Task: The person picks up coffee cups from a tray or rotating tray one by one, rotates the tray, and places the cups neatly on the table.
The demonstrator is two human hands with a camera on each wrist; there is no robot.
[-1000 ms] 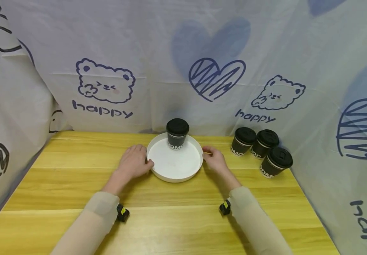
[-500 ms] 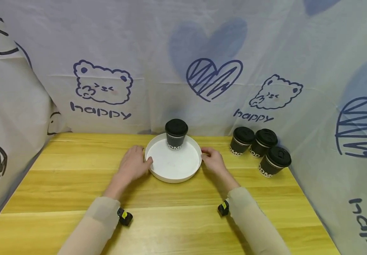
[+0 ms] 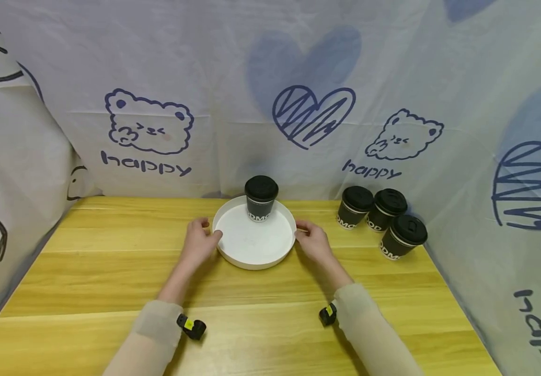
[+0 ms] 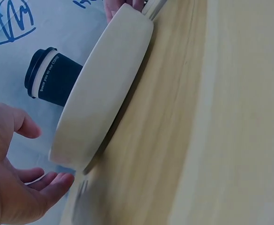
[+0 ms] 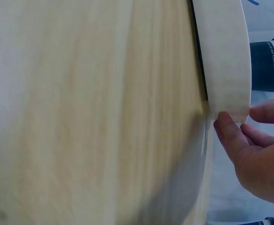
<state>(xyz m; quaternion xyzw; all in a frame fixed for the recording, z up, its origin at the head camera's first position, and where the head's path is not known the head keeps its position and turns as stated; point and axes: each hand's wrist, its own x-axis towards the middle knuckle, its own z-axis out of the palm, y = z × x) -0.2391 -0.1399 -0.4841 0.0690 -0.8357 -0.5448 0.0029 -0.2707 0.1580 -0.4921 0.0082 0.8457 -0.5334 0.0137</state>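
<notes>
A round white tray [image 3: 253, 250] with a low rim sits on the wooden table, with a black lidded paper coffee cup [image 3: 260, 201] upright toward its back edge. Beside the tray's left side is my left hand [image 3: 198, 243]; in the left wrist view its thumb and fingers [image 4: 57, 187] are spread, with a gap to the tray wall. At the opposite side my right hand [image 3: 314, 243] holds the tray's edge. In the right wrist view, its fingertips [image 5: 226, 123] touch the outer wall and another digit lies by the rim.
Three more black lidded coffee cups stand grouped at the right: one cup [image 3: 354, 209] on the left, one [image 3: 385, 211] behind, one [image 3: 402, 237] nearer. A white printed cloth [image 3: 232, 146] hangs behind and beside the wooden table [image 3: 261, 324].
My left hand's thumb has come off the tray rim and its fingers have drawn back slightly. The right hand stays at the tray's edge; tray and cups look unmoved on the table.
</notes>
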